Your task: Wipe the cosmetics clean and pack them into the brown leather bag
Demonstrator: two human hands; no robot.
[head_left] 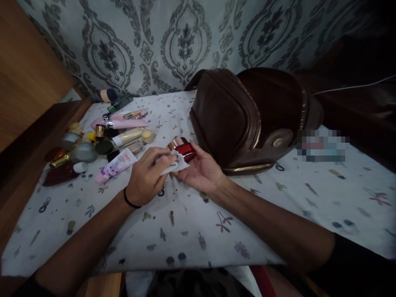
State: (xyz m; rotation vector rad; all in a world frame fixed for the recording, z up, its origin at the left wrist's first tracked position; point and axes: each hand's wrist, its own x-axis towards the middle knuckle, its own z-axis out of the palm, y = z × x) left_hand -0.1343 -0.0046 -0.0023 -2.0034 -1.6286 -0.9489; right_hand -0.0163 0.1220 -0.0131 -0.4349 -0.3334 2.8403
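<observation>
My left hand (147, 175), with a black band at its wrist, pinches a crumpled white cloth (175, 163) against a red jar (186, 152). The jar has a shiny copper-coloured part (176, 143) at its left. From the right, my right hand (204, 171) holds the red jar, palm turned up and fingers partly hidden behind it. Both hands are close together above the patterned white tablecloth (192, 235), just left of a brown leather bag (225, 111).
Several cosmetics lie at the left, among them a pink-and-white tube (116, 166), a dark green bottle (120, 102) and a dark red pouch (60, 173). A blurred item (323, 145) lies right of the bag. A patterned curtain (185, 41) hangs behind.
</observation>
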